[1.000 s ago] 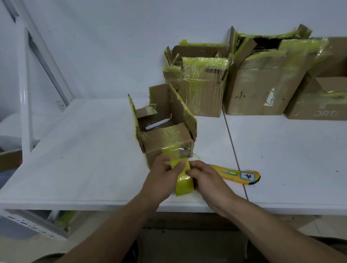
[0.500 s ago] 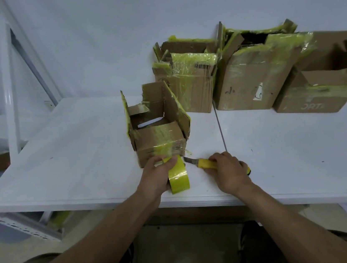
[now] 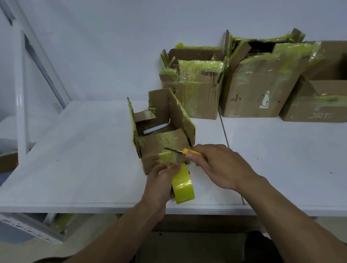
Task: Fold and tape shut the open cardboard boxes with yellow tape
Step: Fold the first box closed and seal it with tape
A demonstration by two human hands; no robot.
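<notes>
while l hand (image 3: 160,184) grips tape (image 3: 183,187), r hand (image 3: 221,166) holds knife (image 3: 185,151).

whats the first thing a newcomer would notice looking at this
The bright roll of yellow tape at the near edge of the white table, gripped by the left hand, its strip running up onto the small open brown cardboard box behind it. Next, the right hand holding a yellow-handled utility knife, blade over that strip. Three larger tape-wrapped cardboard boxes stand along the wall behind.
</notes>
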